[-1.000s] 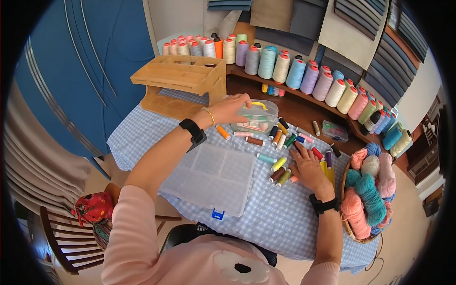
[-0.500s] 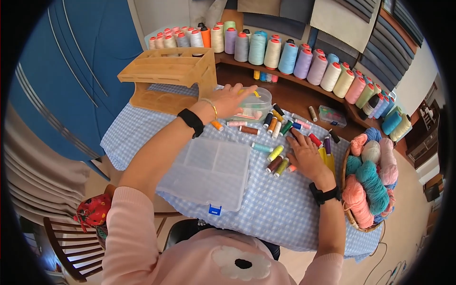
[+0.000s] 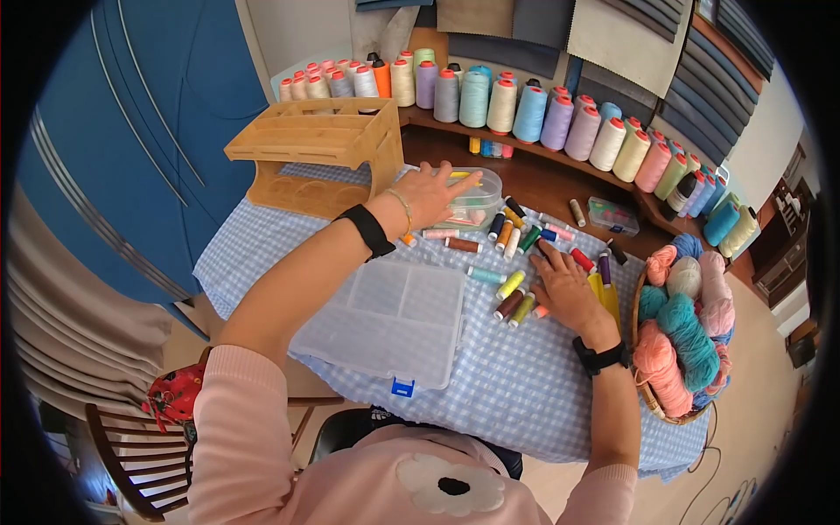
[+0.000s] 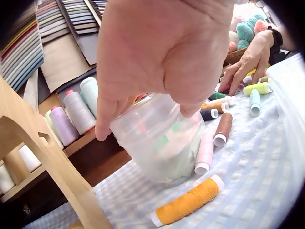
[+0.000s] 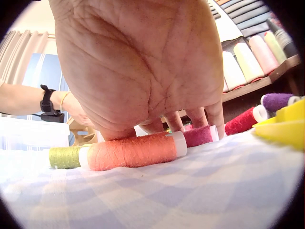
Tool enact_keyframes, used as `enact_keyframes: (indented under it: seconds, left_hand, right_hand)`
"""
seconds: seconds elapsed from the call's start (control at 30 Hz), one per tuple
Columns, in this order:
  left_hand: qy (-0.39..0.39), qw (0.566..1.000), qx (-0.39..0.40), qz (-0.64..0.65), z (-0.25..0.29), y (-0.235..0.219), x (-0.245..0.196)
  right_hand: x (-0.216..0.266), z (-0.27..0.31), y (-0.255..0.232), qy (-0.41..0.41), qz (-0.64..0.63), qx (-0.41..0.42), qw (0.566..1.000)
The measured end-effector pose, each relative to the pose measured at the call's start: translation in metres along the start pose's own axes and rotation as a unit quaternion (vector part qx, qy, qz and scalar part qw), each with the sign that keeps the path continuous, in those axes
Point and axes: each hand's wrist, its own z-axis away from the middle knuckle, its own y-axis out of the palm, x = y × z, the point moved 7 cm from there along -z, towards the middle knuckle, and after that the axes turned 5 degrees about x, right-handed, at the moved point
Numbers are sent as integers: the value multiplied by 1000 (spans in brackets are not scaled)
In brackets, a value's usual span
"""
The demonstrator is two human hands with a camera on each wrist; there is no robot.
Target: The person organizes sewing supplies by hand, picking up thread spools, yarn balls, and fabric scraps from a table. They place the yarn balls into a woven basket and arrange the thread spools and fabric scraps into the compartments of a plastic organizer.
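Note:
My left hand (image 3: 428, 196) rests over the lid of a clear plastic box (image 3: 479, 208) with a yellow handle, its fingers spread. In the left wrist view, the thumb and a finger reach down on either side of the lid of the box (image 4: 162, 143); small things inside look blurred. My right hand (image 3: 569, 293) lies palm down among small thread spools, fingers reaching forward. Under its palm, in the right wrist view, are a coral thread spool (image 5: 136, 151) and a magenta spool (image 5: 199, 137). An orange thread spool (image 4: 188, 201) lies near the box.
A clear compartment case (image 3: 385, 324) with a blue latch lies in front. Behind are a wooden rack (image 3: 315, 144) and a shelf of large thread cones (image 3: 529, 114). A basket of yarn (image 3: 687, 350) stands at the right, near a yellow object (image 3: 605, 297) and a small box (image 3: 612, 216).
The left hand's fingers have spread out over the box's lid, where they were more bunched near its handle. The right hand stays among the spools. The head view has shifted slightly.

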Motion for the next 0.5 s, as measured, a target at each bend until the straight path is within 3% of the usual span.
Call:
enact_keyframes:
  seconds: [0.27, 0.37, 0.5]
  left_hand:
    - [18, 996, -47, -73, 1, -1, -2]
    - [20, 998, -44, -49, 1, -3, 1]
    - [28, 996, 1, 80, -2, -8, 9]
  right_hand:
    - [3, -1, -2, -12, 16, -2, 1000]
    - [4, -1, -3, -4, 5, 1, 1000]
    - [1, -1, -1, 0, 7, 9, 1000]
